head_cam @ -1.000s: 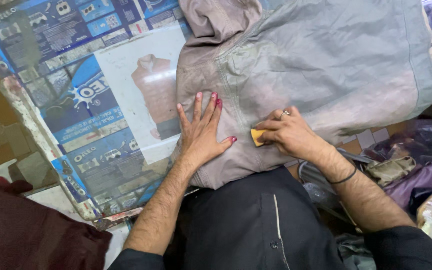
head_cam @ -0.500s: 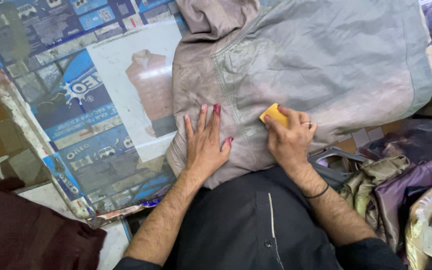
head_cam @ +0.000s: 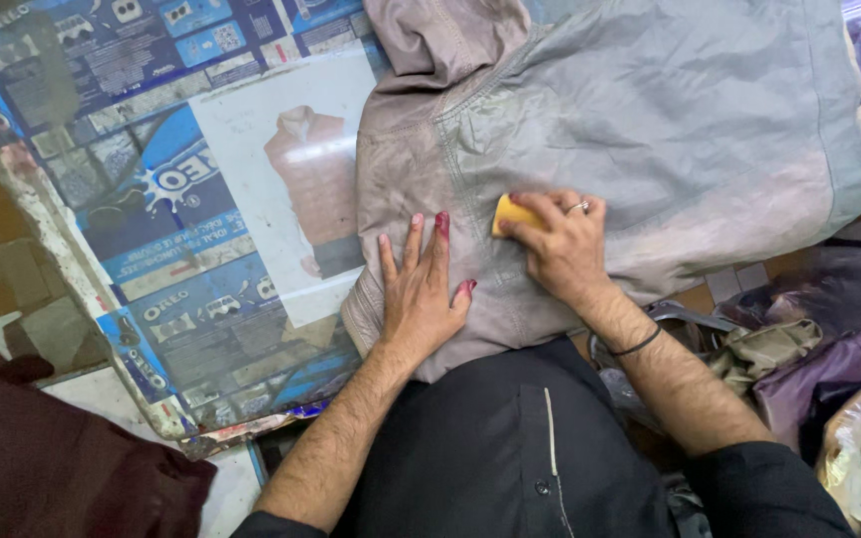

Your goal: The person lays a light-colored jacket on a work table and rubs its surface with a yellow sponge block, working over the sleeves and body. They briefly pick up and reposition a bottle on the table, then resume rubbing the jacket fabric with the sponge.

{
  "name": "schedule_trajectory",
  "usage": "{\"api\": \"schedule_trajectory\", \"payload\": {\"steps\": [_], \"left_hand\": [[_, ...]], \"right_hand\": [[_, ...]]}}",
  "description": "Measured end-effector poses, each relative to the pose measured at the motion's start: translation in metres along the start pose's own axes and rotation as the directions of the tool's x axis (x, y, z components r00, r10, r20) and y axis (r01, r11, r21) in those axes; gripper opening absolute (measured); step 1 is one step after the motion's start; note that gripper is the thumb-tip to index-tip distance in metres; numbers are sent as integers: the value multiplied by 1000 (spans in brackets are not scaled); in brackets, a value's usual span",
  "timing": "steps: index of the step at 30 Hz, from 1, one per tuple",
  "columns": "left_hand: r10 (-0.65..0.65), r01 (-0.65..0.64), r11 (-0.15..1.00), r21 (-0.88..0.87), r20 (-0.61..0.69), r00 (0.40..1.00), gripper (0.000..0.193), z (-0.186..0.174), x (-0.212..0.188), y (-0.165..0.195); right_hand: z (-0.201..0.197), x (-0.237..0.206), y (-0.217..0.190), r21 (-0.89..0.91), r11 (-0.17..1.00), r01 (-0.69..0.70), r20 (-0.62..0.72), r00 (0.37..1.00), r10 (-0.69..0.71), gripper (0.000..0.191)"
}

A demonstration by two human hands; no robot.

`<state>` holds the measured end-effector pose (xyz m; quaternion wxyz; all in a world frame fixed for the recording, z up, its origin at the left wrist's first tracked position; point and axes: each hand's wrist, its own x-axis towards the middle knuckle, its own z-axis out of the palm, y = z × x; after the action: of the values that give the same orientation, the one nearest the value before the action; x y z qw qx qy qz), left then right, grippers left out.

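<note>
A grey-beige leather jacket [head_cam: 650, 130] lies spread flat on the table, its hem toward me. My left hand [head_cam: 419, 289] rests flat on its lower left part, fingers spread, with red stain on the fingertips. A small yellow sponge [head_cam: 508, 212] is pressed onto the jacket under my right hand [head_cam: 560, 244], near a seam. That hand has a ring on one finger and a black band on the wrist.
The table [head_cam: 151, 199] is covered with blue printed packaging sheets and a picture of a brown vest [head_cam: 316, 189]. A dark maroon garment [head_cam: 62, 468] lies at the lower left. Bags and purple and olive fabric [head_cam: 809, 369] pile at the right.
My right hand has slid the yellow sponge up and leftward across the jacket, away from the hem. The left hand stays flat in much the same spot.
</note>
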<state>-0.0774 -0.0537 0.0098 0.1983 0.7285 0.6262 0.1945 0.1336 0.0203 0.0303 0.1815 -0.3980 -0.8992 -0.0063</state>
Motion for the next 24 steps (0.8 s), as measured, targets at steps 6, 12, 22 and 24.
{"api": "schedule_trajectory", "payload": {"steps": [6, 12, 22, 24], "left_hand": [[-63, 64, 998, -14, 18, 998, 105, -4, 3, 1], [-39, 39, 999, 10, -22, 999, 102, -8, 5, 1], [16, -11, 997, 78, -62, 998, 95, 15, -1, 27], [11, -9, 996, 94, -24, 1000, 102, 20, -1, 29]], "right_hand": [[0, 34, -1, 25, 987, 156, -35, 987, -155, 36], [-8, 35, 28, 67, 998, -15, -46, 999, 19, 24], [-52, -57, 57, 276, 842, -463, -194, 831, 520, 33], [-33, -66, 42, 145, 884, -444, -236, 852, 466, 33]]}}
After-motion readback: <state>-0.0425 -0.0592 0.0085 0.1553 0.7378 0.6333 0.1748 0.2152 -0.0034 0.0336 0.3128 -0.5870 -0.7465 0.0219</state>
